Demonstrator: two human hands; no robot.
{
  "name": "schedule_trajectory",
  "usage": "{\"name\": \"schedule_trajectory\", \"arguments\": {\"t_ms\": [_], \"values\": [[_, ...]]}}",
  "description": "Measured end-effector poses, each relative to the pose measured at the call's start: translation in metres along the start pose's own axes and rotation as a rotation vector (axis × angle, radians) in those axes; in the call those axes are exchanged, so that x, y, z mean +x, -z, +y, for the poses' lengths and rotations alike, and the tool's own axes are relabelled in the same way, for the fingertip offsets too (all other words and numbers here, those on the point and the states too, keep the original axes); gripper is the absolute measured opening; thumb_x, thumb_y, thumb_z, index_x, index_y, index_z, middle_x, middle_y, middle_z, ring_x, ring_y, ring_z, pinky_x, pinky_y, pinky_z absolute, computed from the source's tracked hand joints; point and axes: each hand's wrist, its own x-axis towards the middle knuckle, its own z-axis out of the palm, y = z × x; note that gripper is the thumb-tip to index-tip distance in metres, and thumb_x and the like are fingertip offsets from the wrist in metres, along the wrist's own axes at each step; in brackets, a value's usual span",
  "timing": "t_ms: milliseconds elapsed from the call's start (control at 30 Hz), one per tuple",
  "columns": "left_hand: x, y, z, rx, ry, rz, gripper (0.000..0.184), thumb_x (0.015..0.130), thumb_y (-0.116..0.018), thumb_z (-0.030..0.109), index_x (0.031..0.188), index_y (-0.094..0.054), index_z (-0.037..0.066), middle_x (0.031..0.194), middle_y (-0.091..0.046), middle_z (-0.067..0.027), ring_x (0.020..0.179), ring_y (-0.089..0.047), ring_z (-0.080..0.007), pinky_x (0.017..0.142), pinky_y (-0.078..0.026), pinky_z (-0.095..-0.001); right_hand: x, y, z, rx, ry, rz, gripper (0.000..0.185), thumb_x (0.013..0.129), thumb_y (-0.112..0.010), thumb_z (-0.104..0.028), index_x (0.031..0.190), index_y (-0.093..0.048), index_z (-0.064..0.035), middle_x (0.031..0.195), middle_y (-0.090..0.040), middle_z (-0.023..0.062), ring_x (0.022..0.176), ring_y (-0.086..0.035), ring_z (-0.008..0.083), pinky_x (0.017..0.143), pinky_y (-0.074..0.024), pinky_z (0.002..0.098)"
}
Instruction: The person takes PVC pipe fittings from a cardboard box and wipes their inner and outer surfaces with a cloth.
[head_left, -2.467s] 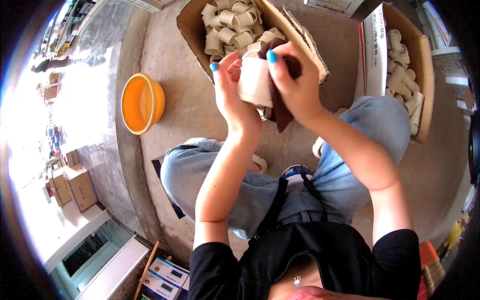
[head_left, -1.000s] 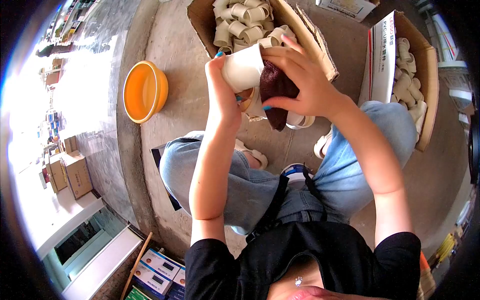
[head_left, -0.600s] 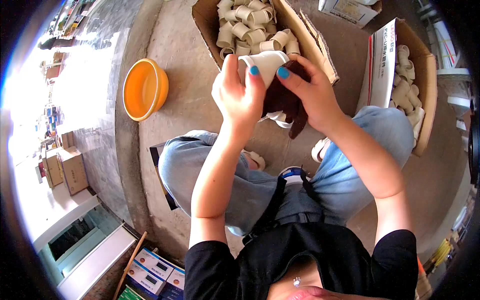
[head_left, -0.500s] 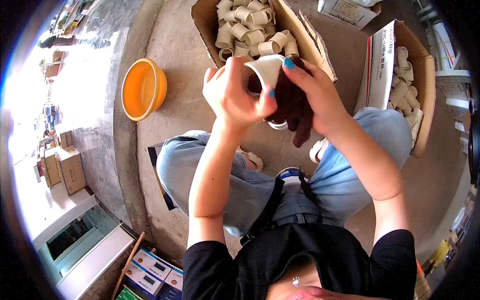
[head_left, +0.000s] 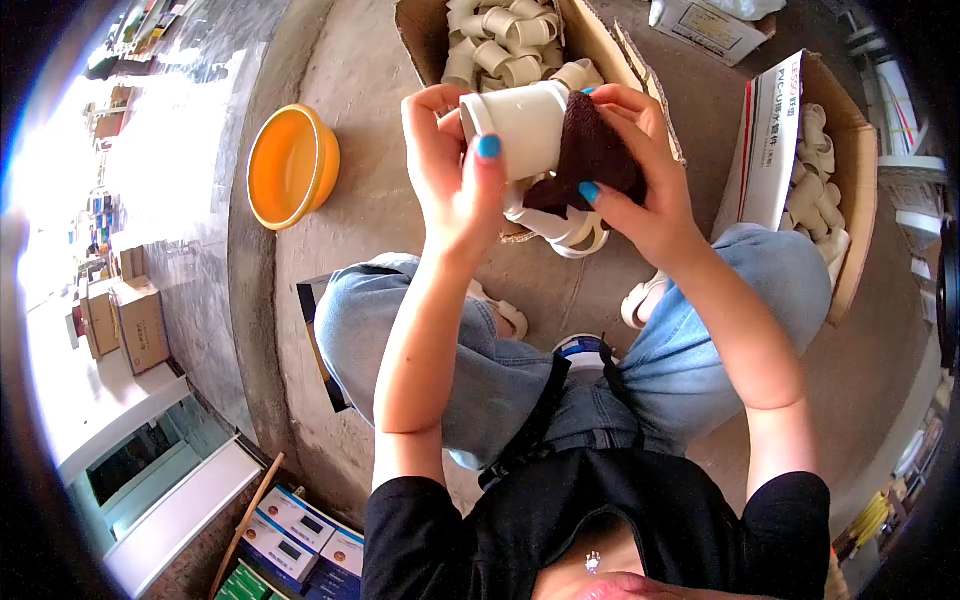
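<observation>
A white pipe fitting (head_left: 520, 130) lies sideways between my two hands, above the near end of an open cardboard box. My left hand (head_left: 450, 165) grips its left end, with the thumb on the rim. Bunched in my right hand (head_left: 645, 165) is a dark brown cloth (head_left: 595, 160), pressed to the fitting's right end. Beneath the cloth, more white fittings (head_left: 575, 232) show at the box's near edge. The fingertips of my left hand behind the fitting are hidden.
The cardboard box (head_left: 622, 60) holds several cream fittings (head_left: 510, 45). A second box (head_left: 855, 190) of fittings stands at the right. An orange basin (head_left: 293, 167) sits on the floor at the left. My knees are on either side below my hands.
The fitting has turned from an angled position, its open end towards me, to lying sideways. The cloth has moved from around its near side to its right end. The view has shifted slightly.
</observation>
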Motion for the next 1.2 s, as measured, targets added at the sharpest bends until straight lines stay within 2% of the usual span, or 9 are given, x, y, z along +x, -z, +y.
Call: {"name": "schedule_trajectory", "arguments": {"t_ms": [67, 133, 233, 367, 500, 633, 800, 1033, 1200], "values": [[0.003, 0.002, 0.003, 0.072, 0.099, 0.002, 0.061, 0.078, -0.04, 0.058, 0.102, -0.046, 0.002, 0.087, -0.05, -0.0075, 0.085, -0.051, -0.0163, 0.074, -0.041, -0.027, 0.006, 0.008, -0.007, -0.117, -0.024, -0.072, 0.042, 0.069, -0.058, -0.001, 0.111, -0.053, -0.0013, 0.109, -0.047, 0.0104, 0.102, -0.05, 0.0209, 0.091, -0.0374, 0.0291], [0.007, 0.008, -0.009, 0.033, 0.135, -0.057, 0.059, 0.078, -0.041, 0.056, 0.101, -0.046, 0.002, 0.089, -0.05, -0.0087, 0.083, -0.052, -0.0172, 0.074, -0.041, -0.0266, 0.01, 0.011, -0.008, -0.129, -0.059, -0.023, 0.04, 0.067, -0.057, 0.002, 0.107, -0.054, -0.0016, 0.103, -0.051, 0.01, 0.099, -0.052, 0.0209, 0.09, -0.0388, 0.0292], [0.009, 0.011, -0.012, -0.199, 0.114, -0.231, 0.041, 0.081, -0.045, 0.037, 0.099, -0.047, 0.0, 0.092, -0.051, -0.0097, 0.083, -0.052, -0.0183, 0.074, -0.042, -0.0268, 0.015, 0.007, -0.003, 0.178, -0.143, 0.195, 0.036, 0.064, -0.058, 0.006, 0.099, -0.054, -0.0038, 0.101, -0.055, 0.0097, 0.099, -0.055, 0.0223, 0.086, -0.0418, 0.0308], [0.007, 0.004, -0.004, -0.126, 0.111, -0.187, 0.056, 0.08, -0.037, 0.056, 0.097, -0.046, 0.004, 0.085, -0.052, -0.0057, 0.08, -0.051, -0.0127, 0.069, -0.041, -0.025, 0.026, 0.024, -0.007, -0.534, 0.4, -0.005, 0.04, 0.065, -0.061, 0.002, 0.102, -0.057, -0.0103, 0.107, -0.055, 0.011, 0.099, -0.054, 0.0276, 0.085, -0.0434, 0.036], [0.002, -0.004, 0.0, -0.124, 0.233, -0.096, 0.052, 0.084, -0.031, 0.052, 0.098, -0.046, 0.004, 0.086, -0.054, -0.0059, 0.08, -0.053, -0.0135, 0.07, -0.043, -0.026, 0.009, 0.015, -0.003, -0.563, 0.461, -0.01, 0.039, 0.068, -0.063, -0.007, 0.105, -0.062, -0.0173, 0.116, -0.05, 0.0112, 0.097, -0.053, 0.03, 0.084, -0.0436, 0.0354], [0.003, 0.003, 0.0, -0.181, 0.278, -0.113, 0.049, 0.086, -0.03, 0.048, 0.099, -0.046, 0.004, 0.088, -0.054, -0.0069, 0.083, -0.053, -0.0137, 0.072, -0.043, -0.0273, 0.009, 0.012, -0.001, -0.512, 0.31, -0.113, 0.043, 0.07, -0.063, -0.019, 0.113, -0.059, -0.0193, 0.119, -0.044, 0.0137, 0.102, -0.051, 0.0293, 0.085, -0.0435, 0.0348], [-0.001, 0.002, -0.004, 0.147, 0.176, -0.113, 0.044, 0.087, -0.031, 0.045, 0.098, -0.046, 0.004, 0.083, -0.054, -0.0061, 0.076, -0.05, -0.0151, 0.07, -0.041, -0.0279, 0.01, 0.012, 0.005, -0.452, 0.233, -0.196, 0.036, 0.073, -0.063, -0.015, 0.108, -0.06, -0.0125, 0.109, -0.046, 0.0148, 0.093, -0.052, 0.0286, 0.079, -0.0449, 0.0344], [-0.008, 0.005, -0.009, 0.12, 0.038, -0.111, 0.05, 0.081, -0.049, 0.048, 0.099, -0.043, 0.002, 0.073, -0.052, -0.0083, 0.066, -0.049, -0.0139, 0.06, -0.041, -0.0279, 0.007, 0.009, 0.005, -0.128, -0.049, -0.291, 0.025, 0.078, -0.061, -0.01, 0.101, -0.061, -0.0013, 0.087, -0.057, 0.0129, 0.079, -0.057, 0.0232, 0.073, -0.0458, 0.0306], [-0.006, 0.005, -0.008, 0.136, -0.157, -0.159, 0.062, 0.07, -0.064, 0.049, 0.101, -0.043, 0.0, 0.07, -0.053, -0.0099, 0.061, -0.052, -0.0168, 0.058, -0.044, -0.028, 0.011, 0.013, -0.01, 0.301, -0.547, -0.238, 0.031, 0.082, -0.061, -0.013, 0.109, -0.058, 0.0018, 0.091, -0.064, 0.01, 0.079, -0.059, 0.0115, 0.073, -0.0465, 0.0237]]}}
